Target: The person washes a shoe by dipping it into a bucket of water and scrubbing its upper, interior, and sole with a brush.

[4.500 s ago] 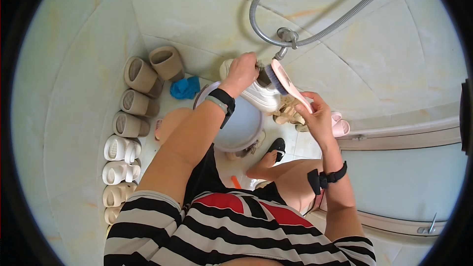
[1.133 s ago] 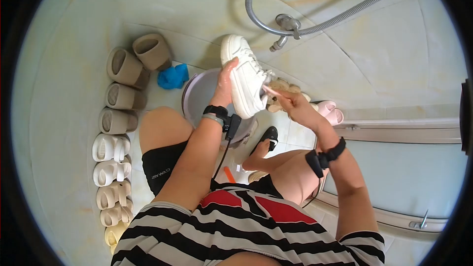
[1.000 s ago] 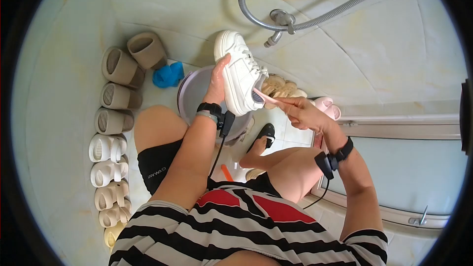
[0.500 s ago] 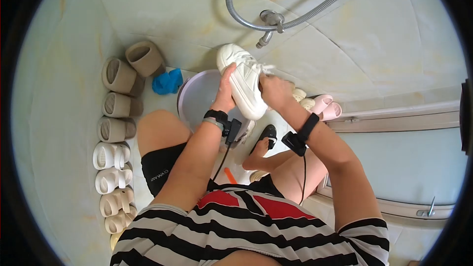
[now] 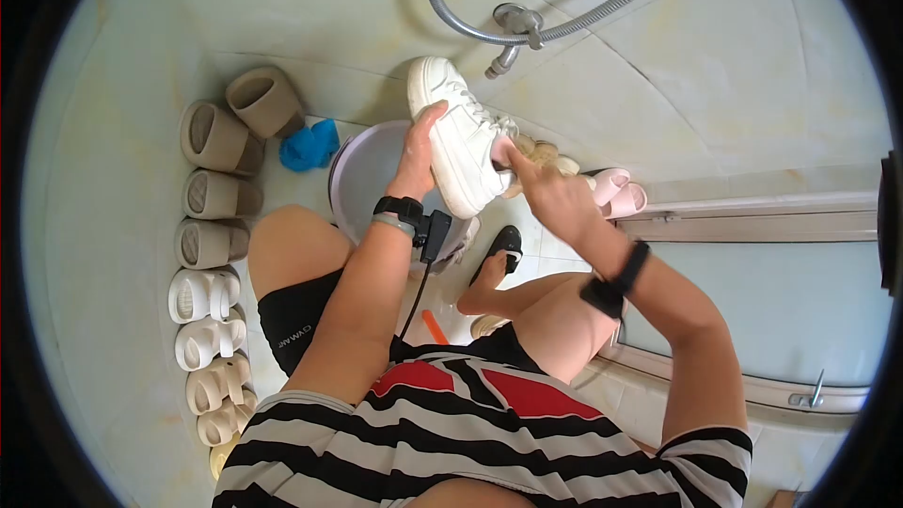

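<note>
A white lace-up sneaker is held up on its side, toe towards the wall and sole facing left. My left hand is closed round it from the sole side, thumb along the upper. At the ankle opening, the fingers of my right hand are closed on the sneaker's edge, beside a pale pinkish patch. Whether that patch is lining or a separate piece, I cannot tell. Below and behind the sneaker stands a pale round basin, partly hidden by my left hand and the shoe.
A tap with a metal hose is on the wall ahead. Several slippers line the left wall. A blue crumpled item lies beside the basin. Pink slippers stand near the door track at right.
My right hand has drawn back right and down from the sneaker's opening, where the pinkish patch now shows. The sneaker, in my left hand, appears slightly higher and further left.
</note>
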`<act>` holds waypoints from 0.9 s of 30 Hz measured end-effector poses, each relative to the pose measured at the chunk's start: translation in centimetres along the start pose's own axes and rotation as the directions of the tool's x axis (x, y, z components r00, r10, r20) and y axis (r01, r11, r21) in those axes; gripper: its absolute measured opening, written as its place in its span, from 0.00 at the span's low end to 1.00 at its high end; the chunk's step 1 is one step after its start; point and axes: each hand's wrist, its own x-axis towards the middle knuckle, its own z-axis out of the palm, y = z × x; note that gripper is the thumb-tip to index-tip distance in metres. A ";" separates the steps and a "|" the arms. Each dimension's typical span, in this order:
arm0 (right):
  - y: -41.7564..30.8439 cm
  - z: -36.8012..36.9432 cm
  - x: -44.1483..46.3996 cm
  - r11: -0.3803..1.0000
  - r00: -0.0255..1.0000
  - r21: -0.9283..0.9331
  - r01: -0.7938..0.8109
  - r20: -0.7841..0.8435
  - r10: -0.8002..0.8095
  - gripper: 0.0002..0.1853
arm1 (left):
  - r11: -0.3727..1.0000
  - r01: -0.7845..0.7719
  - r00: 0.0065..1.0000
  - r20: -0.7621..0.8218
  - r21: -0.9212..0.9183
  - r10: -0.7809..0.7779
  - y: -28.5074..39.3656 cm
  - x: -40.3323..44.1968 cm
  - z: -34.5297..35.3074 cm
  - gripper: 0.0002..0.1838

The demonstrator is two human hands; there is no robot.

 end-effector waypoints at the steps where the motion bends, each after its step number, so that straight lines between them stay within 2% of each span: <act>1: 0.3 1.5 1.4 1.000 1.000 -0.003 -0.005 -0.004 0.005 0.28 | 1.000 0.000 1.000 0.006 0.002 0.000 -0.1 0.2 0.0 0.30; 3: 0.6 3.7 3.5 1.000 0.993 -0.005 0.015 -0.114 -0.015 0.26 | 0.998 0.002 1.000 -0.012 -0.061 -0.002 -0.5 0.5 -0.3 0.30; 4: 0.5 4.0 3.4 1.000 0.993 -0.005 0.012 -0.116 -0.013 0.26 | 0.998 0.003 1.000 -0.010 -0.059 -0.003 -0.5 0.4 -0.4 0.30; 6: 0.0 3.7 3.9 0.974 0.997 0.214 -0.072 -0.016 0.078 0.24 | 0.998 -0.012 0.999 0.034 -0.066 0.015 0.2 0.0 -0.1 0.29; 7: 0.1 3.1 3.5 0.974 0.997 0.218 -0.067 -0.021 0.073 0.24 | 0.998 -0.019 0.999 0.031 -0.062 0.021 0.7 -0.1 0.1 0.29; 9: 0.2 1.1 0.2 0.828 0.985 0.536 -0.166 0.121 0.119 0.23 | 1.000 0.003 0.998 0.060 0.004 -0.004 1.2 -0.8 0.5 0.30; 10: 0.5 1.9 -1.3 0.827 0.986 0.537 -0.166 0.121 0.119 0.23 | 1.000 0.004 0.998 0.060 0.005 -0.004 1.2 -0.9 0.3 0.30; 12: 0.8 3.4 -3.1 0.670 0.975 0.724 0.164 -0.220 -0.001 0.22 | 0.998 0.000 0.993 0.120 -0.056 0.007 1.2 -0.7 0.2 0.31; 13: 1.0 3.7 -3.0 0.674 0.975 0.720 0.165 -0.220 -0.004 0.22 | 0.998 -0.002 0.992 0.122 -0.060 0.010 1.1 -0.6 0.2 0.31; 15: 0.2 2.4 -1.4 0.438 0.997 0.898 -0.036 0.005 0.072 0.22 | 0.994 -0.023 0.988 0.150 -0.109 0.040 0.6 -0.6 0.2 0.31; 16: -0.2 -0.6 0.1 0.134 0.845 0.835 -0.533 0.519 0.129 0.19 | 0.994 -0.025 0.987 0.154 -0.106 0.042 0.3 -0.6 0.4 0.31; 17: -0.1 0.6 1.6 0.135 0.849 0.839 -0.527 0.512 0.131 0.19 | 0.994 0.001 0.992 0.127 -0.107 0.013 -0.1 -0.7 0.5 0.31; 19: 0.2 4.5 5.1 0.280 0.958 0.926 -0.252 0.197 0.210 0.15 | 0.994 0.008 0.995 0.103 -0.108 0.003 -0.3 -0.3 0.6 0.32; 20: -0.6 5.3 6.2 0.280 0.961 0.930 -0.239 0.185 0.207 0.15 | 0.995 0.022 0.996 0.089 -0.097 -0.013 -0.2 -0.1 0.4 0.32; 22: -2.1 6.6 7.3 0.675 0.906 0.716 -0.178 -0.149 0.396 0.13 | 0.997 0.049 0.997 0.063 -0.066 -0.045 -0.1 -0.2 0.2 0.33; 23: -2.0 7.2 7.1 0.673 0.905 0.717 -0.180 -0.148 0.399 0.13 | 0.997 0.052 0.997 0.064 -0.063 -0.048 -0.4 0.2 -0.3 0.33; 25: -1.3 8.1 6.3 0.667 0.916 0.744 -0.034 -0.244 0.318 0.15 | 1.000 -0.018 1.000 0.019 -0.018 0.019 -1.1 1.0 -1.4 0.33; 26: -0.8 6.4 4.9 0.667 0.915 0.744 -0.037 -0.243 0.322 0.15 | 1.000 -0.015 1.000 0.020 -0.017 0.015 -0.6 0.9 -1.2 0.33; 27: -0.4 2.8 2.7 0.308 0.950 0.925 -0.223 0.135 0.281 0.16 | 0.999 -0.017 0.996 0.083 -0.034 0.020 0.3 0.3 -0.6 0.33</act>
